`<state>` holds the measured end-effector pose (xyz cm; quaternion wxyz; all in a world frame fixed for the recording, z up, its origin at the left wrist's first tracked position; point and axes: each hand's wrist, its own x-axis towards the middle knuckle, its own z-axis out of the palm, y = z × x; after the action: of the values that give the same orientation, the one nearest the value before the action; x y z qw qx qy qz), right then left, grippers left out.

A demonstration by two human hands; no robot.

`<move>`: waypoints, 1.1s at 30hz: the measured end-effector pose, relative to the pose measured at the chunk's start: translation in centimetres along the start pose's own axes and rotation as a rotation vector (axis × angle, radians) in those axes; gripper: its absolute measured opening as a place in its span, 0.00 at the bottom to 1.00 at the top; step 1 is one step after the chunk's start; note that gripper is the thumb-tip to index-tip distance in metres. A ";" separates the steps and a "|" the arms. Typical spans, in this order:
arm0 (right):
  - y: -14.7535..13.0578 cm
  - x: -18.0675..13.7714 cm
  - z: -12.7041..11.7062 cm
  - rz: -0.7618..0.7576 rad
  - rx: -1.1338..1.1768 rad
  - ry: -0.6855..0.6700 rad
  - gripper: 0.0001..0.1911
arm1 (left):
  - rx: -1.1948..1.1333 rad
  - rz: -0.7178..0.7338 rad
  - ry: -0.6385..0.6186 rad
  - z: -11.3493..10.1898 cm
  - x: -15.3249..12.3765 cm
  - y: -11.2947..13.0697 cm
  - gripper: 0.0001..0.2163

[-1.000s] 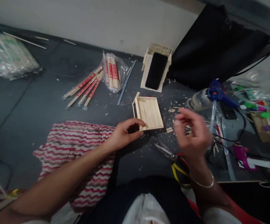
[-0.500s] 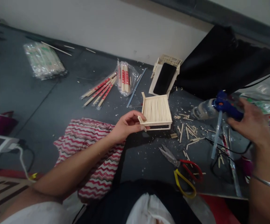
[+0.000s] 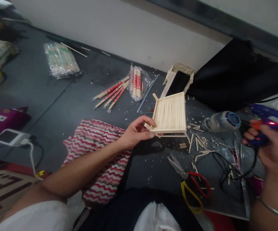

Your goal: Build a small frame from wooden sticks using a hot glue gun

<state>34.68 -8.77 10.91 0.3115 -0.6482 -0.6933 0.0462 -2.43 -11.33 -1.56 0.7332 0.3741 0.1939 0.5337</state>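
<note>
My left hand pinches the near left corner of a small tray-like frame made of pale wooden sticks and holds it tilted up off the dark floor. At the right edge, my right hand is closed around the grip of a blue glue gun lifted above the floor, its black cord trailing down. Short cut stick pieces lie scattered between the two hands.
Red and yellow handled scissors lie near my knees. A striped red and white cloth is under my left forearm. Wrapped chopsticks, a phone in a stick stand, a black bag, a lying bottle and a charger surround the spot.
My right hand swung right, reached the blue glue gun and picked it up. My left hand lifted and tilted the stick frame. The view shifted left.
</note>
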 end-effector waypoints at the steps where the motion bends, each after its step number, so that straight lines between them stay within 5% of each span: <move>1: -1.6 -0.7 -0.3 0.196 0.201 0.042 0.27 | 0.014 0.008 0.001 0.0 0.0 0.0 0.15; 3: -4.8 -2.4 -0.7 0.425 0.460 0.022 0.27 | 0.050 0.029 0.008 -0.1 -0.1 0.1 0.15; 6: -8.2 -5.6 -1.0 0.406 0.607 0.081 0.21 | 0.098 0.066 -0.007 0.0 -0.1 0.1 0.14; 10: -10.5 -9.3 -0.3 0.362 0.720 -0.308 0.12 | 0.147 0.122 -0.037 0.2 -0.1 0.2 0.12; 13: -12.6 -10.5 1.2 0.428 0.643 -0.350 0.09 | 0.206 0.150 -0.034 0.2 -0.2 0.2 0.12; 21: -13.9 -10.4 3.6 -0.092 0.257 -0.383 0.18 | 0.318 0.223 -0.006 0.1 -0.2 0.0 0.12; 27: -14.0 -11.3 3.7 -0.254 -0.003 -0.344 0.23 | 0.324 0.234 0.015 0.3 -0.2 -0.2 0.13; 33: -14.3 -11.2 4.3 -0.316 -0.029 -0.334 0.21 | 0.325 0.234 -0.015 0.2 -0.3 -0.2 0.13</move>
<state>19.72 -19.91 9.99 0.1863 -0.5193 -0.8288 0.0935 -2.29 -11.69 -1.65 0.5974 0.5116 0.2272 0.5742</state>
